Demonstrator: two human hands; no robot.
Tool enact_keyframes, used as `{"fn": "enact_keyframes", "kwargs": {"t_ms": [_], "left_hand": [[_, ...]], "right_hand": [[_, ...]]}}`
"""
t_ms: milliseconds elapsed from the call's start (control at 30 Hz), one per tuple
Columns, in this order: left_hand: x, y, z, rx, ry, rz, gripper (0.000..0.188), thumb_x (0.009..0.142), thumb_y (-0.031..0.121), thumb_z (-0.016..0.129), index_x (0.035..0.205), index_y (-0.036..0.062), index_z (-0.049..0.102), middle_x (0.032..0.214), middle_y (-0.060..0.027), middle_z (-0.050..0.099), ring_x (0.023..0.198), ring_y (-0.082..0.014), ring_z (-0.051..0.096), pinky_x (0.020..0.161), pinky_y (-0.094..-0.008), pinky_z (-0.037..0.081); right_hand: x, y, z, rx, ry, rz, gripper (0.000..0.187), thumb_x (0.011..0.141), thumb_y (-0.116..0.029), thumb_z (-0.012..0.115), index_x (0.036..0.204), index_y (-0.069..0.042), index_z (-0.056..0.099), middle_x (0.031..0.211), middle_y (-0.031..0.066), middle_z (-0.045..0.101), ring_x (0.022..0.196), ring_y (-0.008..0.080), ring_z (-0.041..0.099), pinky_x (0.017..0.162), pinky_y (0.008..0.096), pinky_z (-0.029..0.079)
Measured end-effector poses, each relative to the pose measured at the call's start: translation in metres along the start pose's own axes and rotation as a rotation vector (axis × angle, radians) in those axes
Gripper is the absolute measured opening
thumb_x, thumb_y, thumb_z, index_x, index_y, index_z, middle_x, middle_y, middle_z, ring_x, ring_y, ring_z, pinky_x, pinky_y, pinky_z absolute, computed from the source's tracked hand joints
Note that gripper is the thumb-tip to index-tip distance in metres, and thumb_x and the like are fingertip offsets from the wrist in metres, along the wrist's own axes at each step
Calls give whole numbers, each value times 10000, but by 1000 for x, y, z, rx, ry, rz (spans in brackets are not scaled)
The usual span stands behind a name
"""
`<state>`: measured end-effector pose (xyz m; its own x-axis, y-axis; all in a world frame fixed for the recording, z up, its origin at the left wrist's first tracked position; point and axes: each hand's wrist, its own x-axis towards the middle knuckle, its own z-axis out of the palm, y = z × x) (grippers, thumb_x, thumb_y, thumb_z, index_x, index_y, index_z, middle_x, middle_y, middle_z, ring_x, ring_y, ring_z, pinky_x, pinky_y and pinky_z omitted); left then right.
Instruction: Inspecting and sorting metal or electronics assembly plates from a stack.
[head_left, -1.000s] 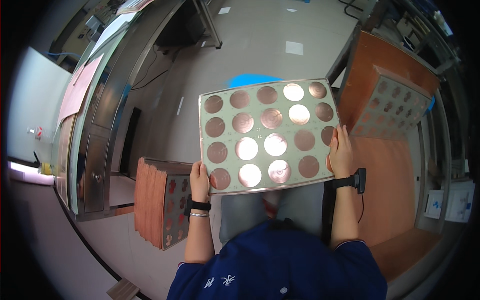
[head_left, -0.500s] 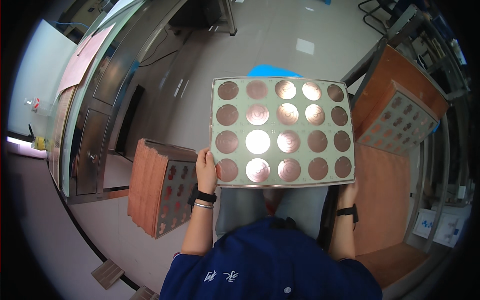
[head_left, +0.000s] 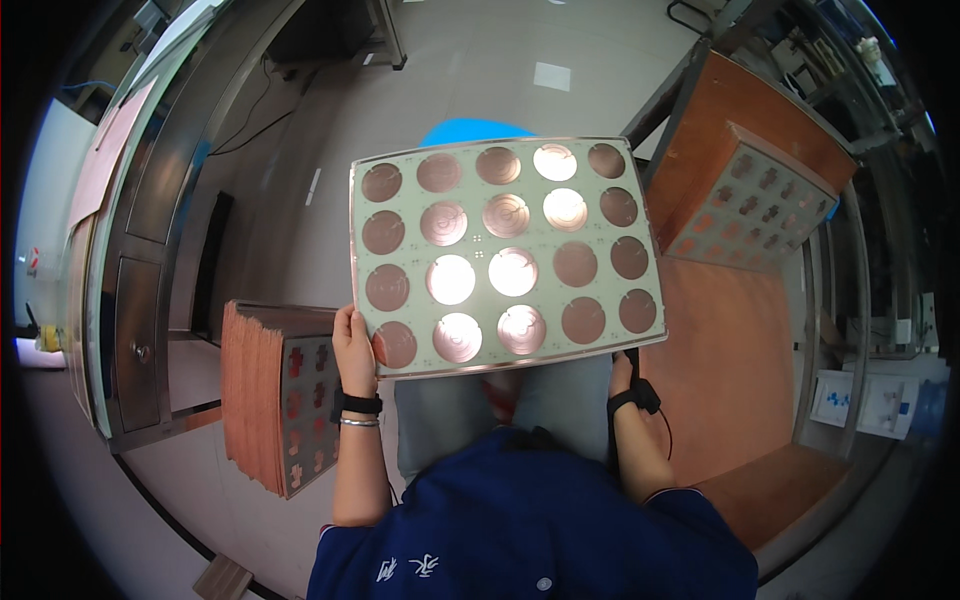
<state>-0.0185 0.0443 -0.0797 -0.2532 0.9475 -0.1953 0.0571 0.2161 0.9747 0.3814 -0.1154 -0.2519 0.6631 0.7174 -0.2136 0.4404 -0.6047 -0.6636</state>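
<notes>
A pale green circuit board panel (head_left: pixel 478 270) with rows of round copper discs is held tilted above my lap, its right side higher. My left hand (head_left: pixel 354 352) is closed on its lower left edge, fingers curled round the side. Below the lower right edge is my right hand (head_left: pixel 622 372), meeting the panel there, with its fingers mostly hidden behind it. Both wrists wear black straps, and a cord trails from the right one. Bright reflections shine on several discs.
A tall stack of panels (head_left: pixel 262 395) stands at the left, beside a metal desk with drawers (head_left: pixel 140 350). On the right, more panels (head_left: pixel 755 205) lean against a brown wooden board rack (head_left: pixel 725 370). A blue stool (head_left: pixel 475 130) shows behind the held panel.
The panel has tilted, its right side rising relative to the left. My right hand sits slightly farther in along the lower edge. The whole view has shifted, so the surroundings appear farther left.
</notes>
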Motion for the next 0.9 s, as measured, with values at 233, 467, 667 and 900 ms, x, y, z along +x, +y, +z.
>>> {"fn": "enact_keyframes", "kwargs": {"t_ms": [233, 467, 667, 900], "left_hand": [[6, -12, -7, 52, 19, -36, 234, 964, 154, 387, 1034, -23, 524, 934, -52, 562, 840, -105, 494, 776, -252, 418], [3, -6, -3, 65, 65, 35, 199, 958, 160, 403, 1011, 12, 525, 806, 1, 521, 678, -42, 452, 588, -194, 399], [5, -12, -9, -7, 40, -62, 228, 961, 148, 419, 1024, -29, 550, 912, -34, 572, 807, -86, 498, 739, -231, 420], [2, -6, -6, 84, 34, 0, 282, 963, 175, 416, 1010, -57, 568, 868, -51, 595, 781, -99, 521, 723, -245, 433]], "right_hand": [[-14, -15, -33, 43, -231, -48, 144, 832, -34, 489, 879, 54, 593, 743, 206, 607, 667, 206, 596, 635, 313, 465], [9, -89, -112, 42, 61, -240, 190, 855, -25, 488, 1015, 55, 553, 849, 207, 628, 791, 268, 629, 696, 332, 474], [39, -169, -139, 371, 154, -337, 299, 895, -33, 434, 1177, -6, 528, 1087, 140, 607, 976, 228, 598, 843, 311, 459], [40, -203, -94, -300, 117, -434, 432, 910, -197, 457, 1319, -66, 414, 1382, 185, 367, 1250, 327, 386, 993, 409, 359]]}}
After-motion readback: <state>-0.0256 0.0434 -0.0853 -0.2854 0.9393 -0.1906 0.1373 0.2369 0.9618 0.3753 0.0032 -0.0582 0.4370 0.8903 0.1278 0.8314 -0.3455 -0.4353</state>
